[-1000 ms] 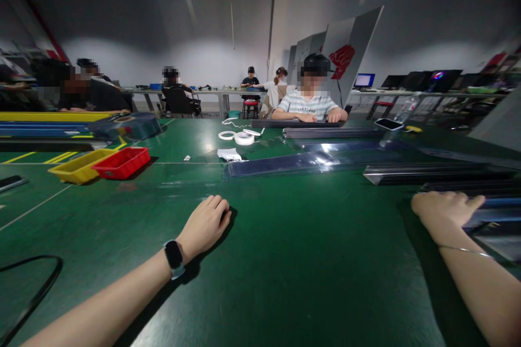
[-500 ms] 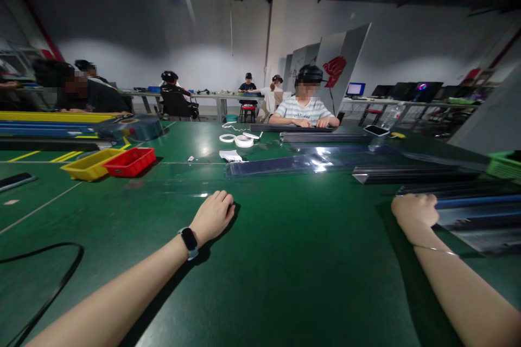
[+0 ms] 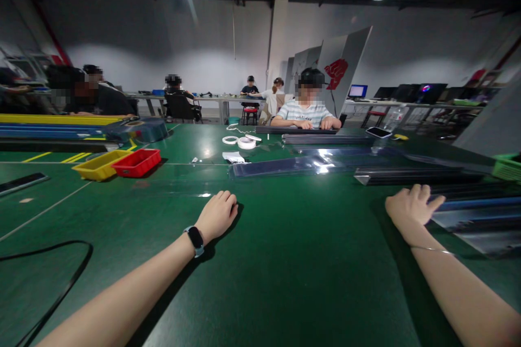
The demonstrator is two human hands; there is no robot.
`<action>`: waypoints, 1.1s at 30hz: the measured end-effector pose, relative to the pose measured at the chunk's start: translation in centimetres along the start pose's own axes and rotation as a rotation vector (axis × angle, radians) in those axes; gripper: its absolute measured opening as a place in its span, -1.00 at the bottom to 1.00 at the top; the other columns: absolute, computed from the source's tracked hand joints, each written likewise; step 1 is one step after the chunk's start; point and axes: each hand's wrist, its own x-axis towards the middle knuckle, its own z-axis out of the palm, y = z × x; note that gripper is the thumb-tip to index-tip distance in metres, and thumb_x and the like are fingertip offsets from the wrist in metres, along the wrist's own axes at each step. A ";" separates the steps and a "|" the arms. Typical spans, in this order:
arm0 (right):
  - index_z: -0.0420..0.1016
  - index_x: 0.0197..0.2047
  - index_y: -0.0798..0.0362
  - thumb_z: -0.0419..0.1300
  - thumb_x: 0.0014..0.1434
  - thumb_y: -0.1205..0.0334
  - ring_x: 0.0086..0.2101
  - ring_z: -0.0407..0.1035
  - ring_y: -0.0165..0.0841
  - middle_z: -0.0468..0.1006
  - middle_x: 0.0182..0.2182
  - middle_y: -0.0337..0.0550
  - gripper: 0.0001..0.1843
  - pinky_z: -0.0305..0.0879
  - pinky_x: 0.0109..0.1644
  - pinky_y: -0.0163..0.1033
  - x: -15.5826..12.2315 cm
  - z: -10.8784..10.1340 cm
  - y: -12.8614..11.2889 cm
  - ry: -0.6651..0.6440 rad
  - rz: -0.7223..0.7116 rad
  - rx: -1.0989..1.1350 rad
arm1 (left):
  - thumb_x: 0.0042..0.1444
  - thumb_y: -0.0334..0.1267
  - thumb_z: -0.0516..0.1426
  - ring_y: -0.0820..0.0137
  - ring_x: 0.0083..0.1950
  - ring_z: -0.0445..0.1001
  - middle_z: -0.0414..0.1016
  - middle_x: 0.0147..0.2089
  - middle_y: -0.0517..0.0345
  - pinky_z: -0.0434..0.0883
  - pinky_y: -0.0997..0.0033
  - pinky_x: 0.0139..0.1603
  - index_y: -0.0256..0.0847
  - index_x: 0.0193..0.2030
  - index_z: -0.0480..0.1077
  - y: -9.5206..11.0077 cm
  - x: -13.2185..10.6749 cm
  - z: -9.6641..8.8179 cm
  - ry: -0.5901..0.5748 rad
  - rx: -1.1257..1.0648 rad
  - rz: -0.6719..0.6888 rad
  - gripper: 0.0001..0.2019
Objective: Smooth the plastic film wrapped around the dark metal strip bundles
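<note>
My left hand [image 3: 220,213] rests on the green table [image 3: 285,260] with its fingers curled under. Whatever lies inside the curled fingers, if anything, is hidden. A clear plastic strip [image 3: 179,188] lies just beyond and to the left of it. On the right, my right hand [image 3: 411,207] has its fingers spread and the thumb out to the side. It is at the left ends of a stack of long dark strips [image 3: 484,222], one with a blue edge. Whether the fingertips touch the strips I cannot tell.
Yellow [image 3: 100,167] and red [image 3: 137,163] bins sit at the left, near a black cable [image 3: 81,260]. White tape rolls [image 3: 246,143], a clear film sheet [image 3: 280,166] and dark profiles [image 3: 411,175] lie farther back. A co-worker [image 3: 307,111] sits opposite, beyond a phone [image 3: 378,132] and bottle [image 3: 394,118].
My right hand has gone from curled to spread fingers, beside the dark strips. The left hand keeps its curled pose. The whole view has shifted slightly.
</note>
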 end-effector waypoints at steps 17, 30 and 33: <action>-0.05 0.19 0.33 -0.09 0.05 0.18 0.15 -0.19 -0.24 0.02 0.14 0.17 -0.34 -0.20 0.13 -0.16 4.2 5.1 -1.9 -0.135 -0.320 0.117 | 0.11 -0.29 -0.08 0.34 -0.26 0.23 0.24 -0.34 0.09 0.22 0.29 -0.21 -0.20 -0.37 0.22 0.2 0.1 -0.1 0.000 0.009 -0.034 -0.88; -0.12 0.23 -0.06 -0.08 0.09 0.22 0.08 0.07 -0.19 0.22 0.08 -0.20 -0.38 -0.13 0.15 0.09 -13.7 -12.6 -18.5 0.114 -0.793 0.547 | 0.14 -0.28 -0.12 0.34 -0.25 0.28 0.30 -0.33 0.08 0.20 0.32 -0.21 -0.21 -0.30 0.23 -1.7 0.0 -0.7 0.102 0.049 -0.110 -0.85; -0.13 0.22 -0.17 -0.08 0.12 0.15 0.11 0.00 -0.26 0.16 0.10 -0.37 -0.41 -0.16 0.20 0.03 -15.8 -15.9 -19.8 0.030 -0.950 0.600 | 0.15 -0.24 -0.12 0.32 -0.21 0.30 0.34 -0.27 0.03 0.20 0.31 -0.16 -0.22 -0.26 0.25 -5.4 -0.3 -1.4 0.144 0.064 -0.171 -0.82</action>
